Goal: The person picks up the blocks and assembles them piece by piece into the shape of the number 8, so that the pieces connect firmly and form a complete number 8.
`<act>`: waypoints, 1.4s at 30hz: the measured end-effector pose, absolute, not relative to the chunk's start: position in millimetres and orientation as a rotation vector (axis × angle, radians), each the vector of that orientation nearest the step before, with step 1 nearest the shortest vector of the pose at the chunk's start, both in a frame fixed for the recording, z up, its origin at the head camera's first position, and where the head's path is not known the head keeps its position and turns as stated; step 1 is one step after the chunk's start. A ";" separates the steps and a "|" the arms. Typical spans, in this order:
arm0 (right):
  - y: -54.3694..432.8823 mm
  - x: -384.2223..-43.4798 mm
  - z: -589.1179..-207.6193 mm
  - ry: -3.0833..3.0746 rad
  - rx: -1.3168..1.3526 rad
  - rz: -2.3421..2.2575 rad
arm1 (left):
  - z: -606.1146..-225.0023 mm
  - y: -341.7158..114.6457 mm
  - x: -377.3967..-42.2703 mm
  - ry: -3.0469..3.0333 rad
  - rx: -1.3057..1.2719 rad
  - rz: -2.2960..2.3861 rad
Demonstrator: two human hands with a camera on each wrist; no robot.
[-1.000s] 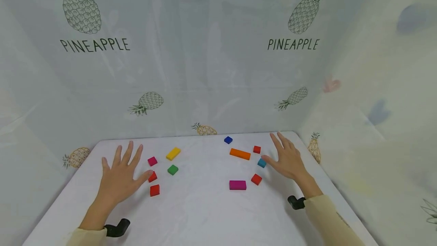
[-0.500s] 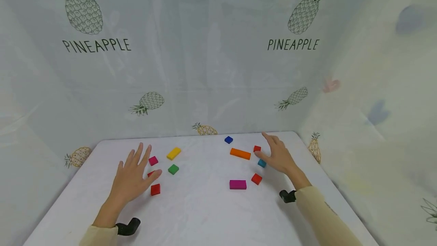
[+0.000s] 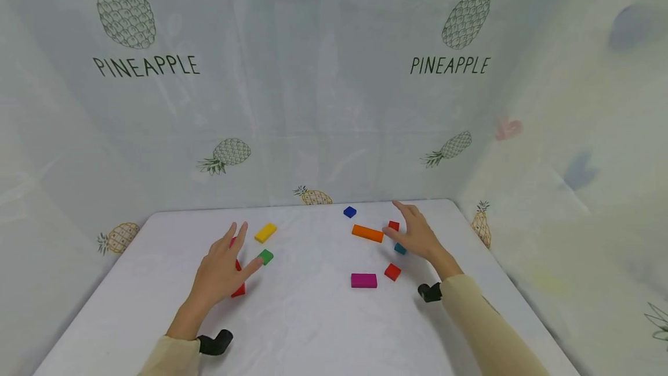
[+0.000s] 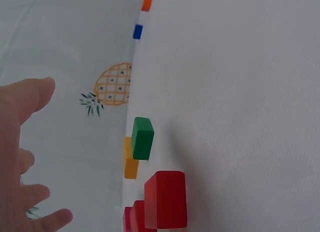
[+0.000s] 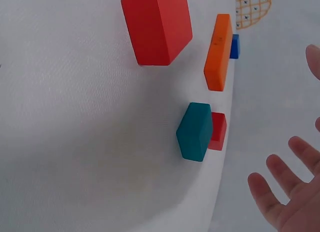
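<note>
Left hand point(image 3: 221, 271) above the left side of the white surface point(image 3: 313, 329), palm down, fingers extended forward, thumb angled out to the right. Grip slack, holding nothing. In the head view the thumb tip overlaps the green block point(image 3: 266, 257); the left-wrist view puts thumb and block apart, with the hand raised over it. Two red blocks point(image 3: 239, 290) lie below the hand, partly hidden by it; a pink block point(image 3: 233, 242) shows only in part behind the fingers. Yellow block point(image 3: 265, 232) just beyond the green one.

Right hand point(image 3: 421, 239) above the right side, forearm slanting in from lower right, thumb toward the middle, fingers reaching forward and apart. Grip loose, likewise holding nothing. Teal block point(image 3: 400, 248) on the surface under the thumb side, partly covered in the head view. Small red block point(image 3: 394, 226) just behind the teal; orange bar point(image 3: 367, 233) to the left, near the thumb tip.

Farther about: blue block point(image 3: 349, 212) near the back edge; another red block point(image 3: 392, 272) and a magenta block point(image 3: 363, 281) nearer the person. Black wrist mounts point(image 3: 216, 342) on both arms, by the beige sleeves point(image 3: 485, 329). Pineapple-printed cloth point(image 3: 334, 103) hangs behind.
</note>
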State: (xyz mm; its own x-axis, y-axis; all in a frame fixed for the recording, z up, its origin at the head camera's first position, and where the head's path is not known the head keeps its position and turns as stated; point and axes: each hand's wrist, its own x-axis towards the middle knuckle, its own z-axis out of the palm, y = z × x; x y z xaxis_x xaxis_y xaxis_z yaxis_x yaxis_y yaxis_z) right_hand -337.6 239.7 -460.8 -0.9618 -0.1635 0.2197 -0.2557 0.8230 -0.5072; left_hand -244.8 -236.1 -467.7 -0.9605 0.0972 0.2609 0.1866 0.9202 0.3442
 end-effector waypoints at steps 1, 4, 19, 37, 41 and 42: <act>239.1 -339.6 -462.2 -2.837 0.336 0.840 | -468.4 -235.1 -245.2 -2.841 -0.211 -0.564; 237.9 -344.8 -466.5 -2.833 0.372 0.889 | -471.8 -233.4 -246.6 -2.841 -0.207 -0.613; 226.2 -356.2 -473.8 -2.856 0.495 1.021 | -487.4 -215.9 -255.0 -2.840 -0.160 -0.856; 214.9 -364.3 -482.7 -2.923 0.536 0.984 | -498.2 -206.6 -263.0 -2.803 -0.040 -0.952; 213.4 -364.9 -486.4 -2.952 0.483 0.989 | -501.6 -206.5 -265.5 -2.805 -0.027 -0.944; 213.2 -365.0 -487.4 -2.956 0.473 0.993 | -502.2 -206.3 -266.2 -2.802 -0.032 -0.940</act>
State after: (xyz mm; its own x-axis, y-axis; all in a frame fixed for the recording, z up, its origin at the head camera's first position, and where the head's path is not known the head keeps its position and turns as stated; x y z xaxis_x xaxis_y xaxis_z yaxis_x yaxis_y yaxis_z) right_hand -365.0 213.2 -487.4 -0.9549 -0.2850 0.0830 -0.2773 0.7568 -0.5919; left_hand -266.2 -206.3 -502.2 -0.9826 -0.0386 0.1817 0.0788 0.7992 0.5959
